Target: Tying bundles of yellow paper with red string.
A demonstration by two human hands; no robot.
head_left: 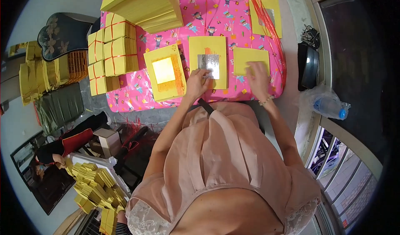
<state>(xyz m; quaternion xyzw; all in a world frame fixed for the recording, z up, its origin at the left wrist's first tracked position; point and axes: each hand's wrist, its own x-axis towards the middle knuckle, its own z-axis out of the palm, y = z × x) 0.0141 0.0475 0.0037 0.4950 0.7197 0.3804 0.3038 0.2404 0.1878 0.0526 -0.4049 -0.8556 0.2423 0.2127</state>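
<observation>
A silver foil sheet [213, 62] lies on a yellow paper stack [196, 45] in front of me. My left hand [198, 84] is at the foil's lower left corner, its fingers bent and closed on the edge. To the right, my right hand [258, 80] is over the front of a smaller yellow paper stack [246, 58], slightly blurred, with its fingers apart. On the left, an orange-smeared yellow stack [150, 60] carries a bright, shiny square [163, 71].
Red-tied yellow bundles [121, 54] and a tall paper block [160, 14] stand at the left on the pink patterned tablecloth [133, 97]. Red strings [273, 27] hang over another stack [275, 6] at the far right. A bagged plastic bottle [329, 107] lies right; a person [62, 145] is at lower left.
</observation>
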